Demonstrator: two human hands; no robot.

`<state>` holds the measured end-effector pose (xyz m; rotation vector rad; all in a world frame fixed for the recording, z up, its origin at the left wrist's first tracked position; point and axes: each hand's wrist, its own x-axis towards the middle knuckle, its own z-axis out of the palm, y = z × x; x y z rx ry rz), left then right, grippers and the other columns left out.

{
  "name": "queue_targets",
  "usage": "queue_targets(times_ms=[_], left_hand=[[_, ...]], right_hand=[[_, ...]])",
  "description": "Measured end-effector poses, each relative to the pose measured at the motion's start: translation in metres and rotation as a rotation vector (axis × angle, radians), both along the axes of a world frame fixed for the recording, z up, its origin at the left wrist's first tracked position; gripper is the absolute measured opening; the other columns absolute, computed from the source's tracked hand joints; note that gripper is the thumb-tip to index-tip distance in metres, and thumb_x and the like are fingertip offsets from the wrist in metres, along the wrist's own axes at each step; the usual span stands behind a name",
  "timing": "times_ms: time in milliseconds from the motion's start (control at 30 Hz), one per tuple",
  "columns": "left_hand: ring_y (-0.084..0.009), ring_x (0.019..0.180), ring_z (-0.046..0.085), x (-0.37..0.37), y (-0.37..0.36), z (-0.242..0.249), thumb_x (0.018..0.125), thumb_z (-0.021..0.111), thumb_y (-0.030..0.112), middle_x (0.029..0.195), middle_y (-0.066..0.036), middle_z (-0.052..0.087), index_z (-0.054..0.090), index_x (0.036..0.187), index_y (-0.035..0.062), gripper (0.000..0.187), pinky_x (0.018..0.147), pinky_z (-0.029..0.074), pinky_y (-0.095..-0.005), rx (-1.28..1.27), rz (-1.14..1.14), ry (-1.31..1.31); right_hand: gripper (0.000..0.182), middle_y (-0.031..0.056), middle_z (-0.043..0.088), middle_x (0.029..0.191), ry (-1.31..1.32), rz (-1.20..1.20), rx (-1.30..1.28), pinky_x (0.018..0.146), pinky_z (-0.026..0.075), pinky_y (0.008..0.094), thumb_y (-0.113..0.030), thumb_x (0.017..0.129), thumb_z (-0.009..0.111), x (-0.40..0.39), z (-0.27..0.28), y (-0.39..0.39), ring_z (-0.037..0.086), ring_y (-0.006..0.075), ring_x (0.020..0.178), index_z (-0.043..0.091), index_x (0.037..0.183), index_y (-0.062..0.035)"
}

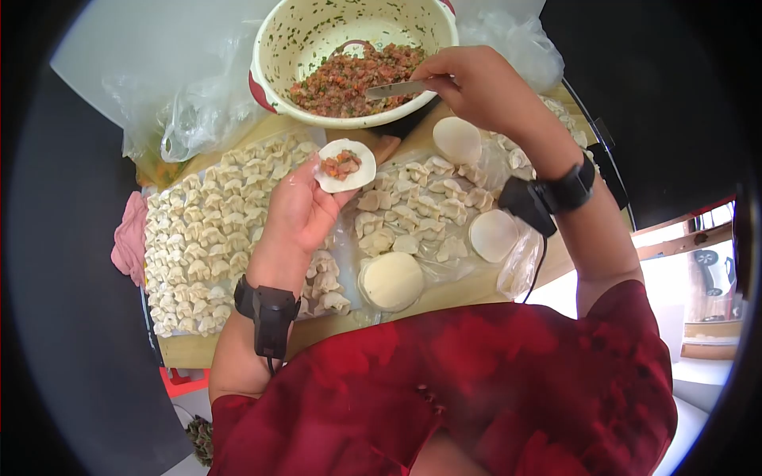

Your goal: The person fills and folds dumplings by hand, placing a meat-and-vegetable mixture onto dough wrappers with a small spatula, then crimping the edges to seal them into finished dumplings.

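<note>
On the fingers of my left hand [303,202] lies a round dumpling wrapper [361,176], held at its edge. A lump of meat filling [340,164] sits in its middle. My right hand [476,86] is closed around the end of a flat metal spatula [393,89], its blade over the large cream bowl [274,99]. Inside that bowl is chopped filling [349,75] with red and green bits. Below my hands stand a stack of wrappers [392,282] and rows of folded dumplings [210,238].
More dumplings [421,202] lie on plastic film to the right. Loose wrappers rest at the right [494,236] and near the bowl [457,140]. Clear plastic bags [186,119] flank the bowl. A pink cloth [129,238] hangs at the table's left edge.
</note>
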<state>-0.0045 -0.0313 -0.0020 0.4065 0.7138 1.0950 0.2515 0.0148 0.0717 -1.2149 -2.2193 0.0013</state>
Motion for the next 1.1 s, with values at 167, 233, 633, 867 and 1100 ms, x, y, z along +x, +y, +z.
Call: queue_targets(times_ms=[167, 233, 633, 867, 1100], left_hand=[[-0.034, 0.123, 0.05, 0.006, 0.005, -0.002, 0.103, 0.032, 0.016, 0.133, -0.024, 0.047, 0.037, 0.13, -0.0122, 0.04, 0.106, 0.043, -0.0454, -0.055, 0.013, 0.04], [-0.0335, 0.122, 0.051, 0.008, 0.006, -0.002, 0.103, 0.033, 0.017, 0.132, -0.024, 0.048, 0.038, 0.129, -0.0121, 0.039, 0.105, 0.044, -0.0449, -0.058, 0.007, 0.037], [-0.0341, 0.122, 0.05, 0.02, 0.019, -0.007, 0.103, 0.032, 0.016, 0.132, -0.025, 0.047, 0.035, 0.129, -0.0127, 0.038, 0.106, 0.044, -0.0464, -0.058, 0.002, 0.013], [-0.0354, 0.125, 0.047, 0.027, 0.019, 0.003, 0.103, 0.03, 0.014, 0.135, -0.025, 0.044, 0.032, 0.132, -0.0113, 0.039, 0.107, 0.042, -0.0473, -0.013, -0.001, -0.018], [-0.0359, 0.126, 0.047, 0.024, 0.021, 0.006, 0.103, 0.028, 0.014, 0.136, -0.025, 0.043, 0.03, 0.133, -0.0111, 0.04, 0.108, 0.041, -0.0474, 0.0, -0.022, -0.068]], right_hand=[[0.016, 0.0119, 0.067, 0.081, -0.191, -0.04, -0.06, 0.071, 0.051, 0.0389, -0.012, 0.076, 0.067, -0.008, -0.002, 0.04, 0.064, 0.0311, 0.076, 0.071, 0.091, -0.0071], [0.015, 0.0114, 0.067, 0.081, -0.265, -0.06, -0.055, 0.071, 0.051, 0.04, -0.012, 0.076, 0.066, -0.016, -0.004, 0.045, 0.064, 0.0314, 0.077, 0.071, 0.09, -0.0077], [0.011, 0.0143, 0.068, 0.086, -0.227, 0.103, -0.174, 0.074, 0.05, 0.0394, -0.004, 0.075, 0.066, -0.011, -0.015, 0.056, 0.064, 0.0316, 0.082, 0.07, 0.086, -0.0029], [0.013, 0.0134, 0.067, 0.081, -0.087, 0.175, -0.254, 0.073, 0.051, 0.0343, -0.005, 0.077, 0.067, -0.007, -0.01, 0.048, 0.064, 0.0284, 0.076, 0.07, 0.089, -0.0016], [0.014, 0.0116, 0.067, 0.078, 0.24, 0.195, -0.333, 0.069, 0.051, 0.0369, -0.004, 0.077, 0.065, -0.012, -0.022, 0.0, 0.064, 0.0292, 0.076, 0.071, 0.089, -0.0051]])
